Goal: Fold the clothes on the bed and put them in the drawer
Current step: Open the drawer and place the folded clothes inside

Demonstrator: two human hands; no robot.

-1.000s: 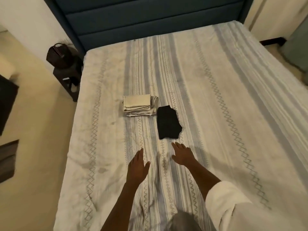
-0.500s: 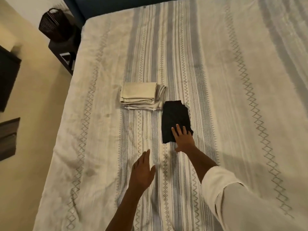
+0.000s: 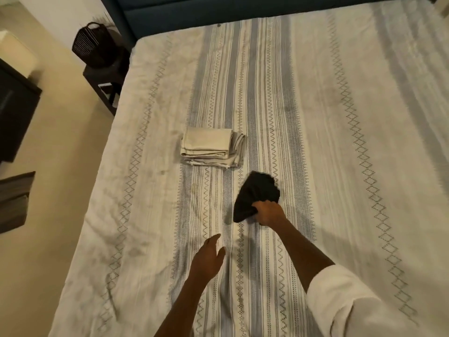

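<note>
Black garment [image 3: 257,190] now bunched, gripped by R hand [image 3: 268,212]; L hand [image 3: 206,257] relaxed, hovering.

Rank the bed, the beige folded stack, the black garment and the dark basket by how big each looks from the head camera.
1. Bed, by far.
2-4. Beige folded stack, dark basket and black garment look about alike; the basket stands farther off, so I won't rank these.

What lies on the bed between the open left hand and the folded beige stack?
Only bare striped bedspread lies between the left hand and the beige stack in the head view.
</note>
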